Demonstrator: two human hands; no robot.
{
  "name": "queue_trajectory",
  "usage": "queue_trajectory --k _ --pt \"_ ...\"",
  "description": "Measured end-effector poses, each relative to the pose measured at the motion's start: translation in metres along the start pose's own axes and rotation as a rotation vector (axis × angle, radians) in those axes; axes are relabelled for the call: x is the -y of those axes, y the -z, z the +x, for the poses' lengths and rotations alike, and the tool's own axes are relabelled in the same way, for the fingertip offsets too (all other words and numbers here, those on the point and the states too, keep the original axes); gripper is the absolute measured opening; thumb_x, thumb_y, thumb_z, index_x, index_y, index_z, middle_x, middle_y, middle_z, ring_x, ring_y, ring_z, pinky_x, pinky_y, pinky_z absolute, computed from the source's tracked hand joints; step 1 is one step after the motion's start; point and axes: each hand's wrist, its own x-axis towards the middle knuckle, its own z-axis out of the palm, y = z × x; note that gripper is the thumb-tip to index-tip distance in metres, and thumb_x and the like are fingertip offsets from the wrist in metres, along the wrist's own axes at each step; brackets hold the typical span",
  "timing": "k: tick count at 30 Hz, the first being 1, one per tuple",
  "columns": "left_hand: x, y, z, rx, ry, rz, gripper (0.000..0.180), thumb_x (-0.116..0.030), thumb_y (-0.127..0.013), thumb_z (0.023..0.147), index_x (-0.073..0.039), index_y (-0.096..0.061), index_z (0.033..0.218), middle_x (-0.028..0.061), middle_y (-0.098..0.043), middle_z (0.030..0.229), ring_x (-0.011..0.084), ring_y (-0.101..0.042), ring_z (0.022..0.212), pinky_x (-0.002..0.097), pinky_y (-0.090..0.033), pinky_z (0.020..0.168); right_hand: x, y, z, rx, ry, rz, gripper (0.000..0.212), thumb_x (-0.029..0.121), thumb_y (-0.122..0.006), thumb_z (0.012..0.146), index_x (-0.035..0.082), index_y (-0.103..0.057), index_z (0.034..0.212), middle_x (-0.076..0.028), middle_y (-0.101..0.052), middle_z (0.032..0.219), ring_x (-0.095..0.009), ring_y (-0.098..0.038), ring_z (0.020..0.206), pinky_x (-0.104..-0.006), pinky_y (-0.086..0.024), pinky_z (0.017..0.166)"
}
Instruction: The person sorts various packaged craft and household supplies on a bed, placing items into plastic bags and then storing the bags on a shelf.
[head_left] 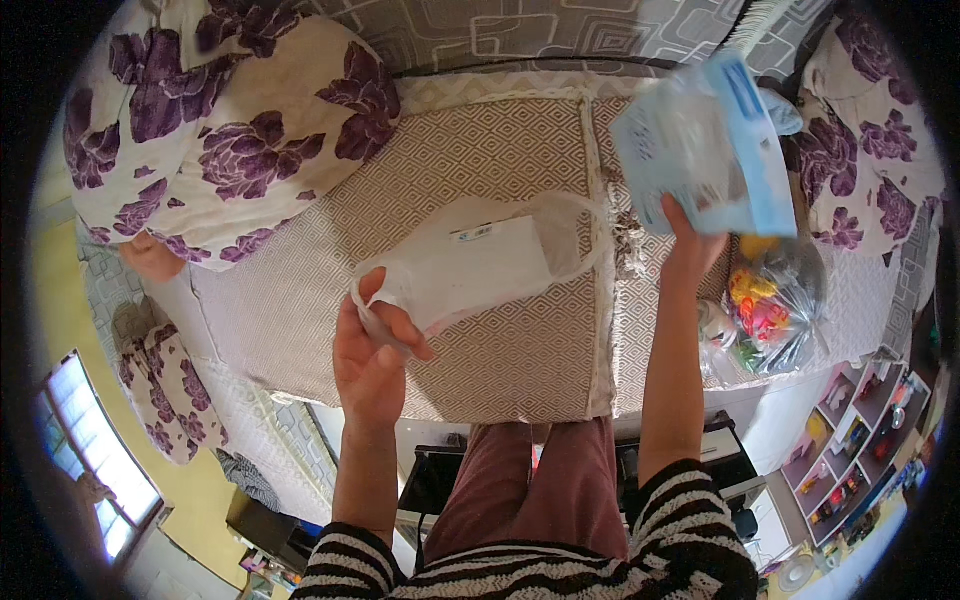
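Observation:
My left hand [372, 345] is closed on the handle loop of a thin white plastic bag [410, 265], its fingers partly curled. Inside the bag lies a white box-like thing [485, 262] with a small printed label near its upper edge. My right hand [692, 245] grips the lower edge of a light blue and white flat package [655, 130]. That package has a clear window and is blurred by motion. It is held up over the right part of the sofa seat, apart from the bag.
The seat is covered by a brown diamond-patterned cloth [500, 130]. A clear bag of colourful items [765, 310] sits at the right. Floral-covered cushions [250, 130] flank both sides; a person's foot or hand [152, 258] shows at far left. Shelves [850, 450] stand lower right.

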Motion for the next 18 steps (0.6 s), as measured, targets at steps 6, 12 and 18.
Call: queue_trajectory --k 6,12,18 --pt "0.002 0.003 0.004 0.02 0.088 0.077 0.055 -0.012 -0.056 0.074 0.002 -0.031 0.12 0.0063 -0.052 0.078 0.0079 -0.044 0.051 0.0167 -0.038 0.047 -0.045 0.035 -0.061 -0.094 -0.195 0.037 0.049 -0.002 -0.066 0.063 -0.006 -0.043 0.106 -0.009 -0.052 0.098 -0.017 -0.049 0.09 -0.0279 -0.039 0.079" --pt "0.052 -0.024 0.02 0.133 0.223 0.51 0.064 -0.01 -0.06 0.07 0.0 -0.027 0.123 0.0094 -0.051 0.096 0.009 -0.049 0.066 0.0203 -0.042 0.057 -0.053 0.005 -0.121 0.129 -0.374 0.06 0.045 0.005 -0.07 0.06 -0.004 -0.048 0.098 -0.008 -0.055 0.089 -0.016 -0.053 0.08 -0.027 -0.043 0.071" --pt "0.101 -0.003 0.03 0.138 0.238 0.864 0.064 -0.009 -0.068 0.061 0.001 -0.035 0.116 0.0121 -0.042 0.105 0.0176 -0.05 0.075 0.026 -0.043 0.062 -0.044 -0.006 -0.148 0.156 -0.345 0.172 0.052 0.009 -0.073 0.059 -0.004 -0.044 0.1 -0.011 -0.054 0.091 -0.016 -0.054 0.078 -0.0273 -0.045 0.066"
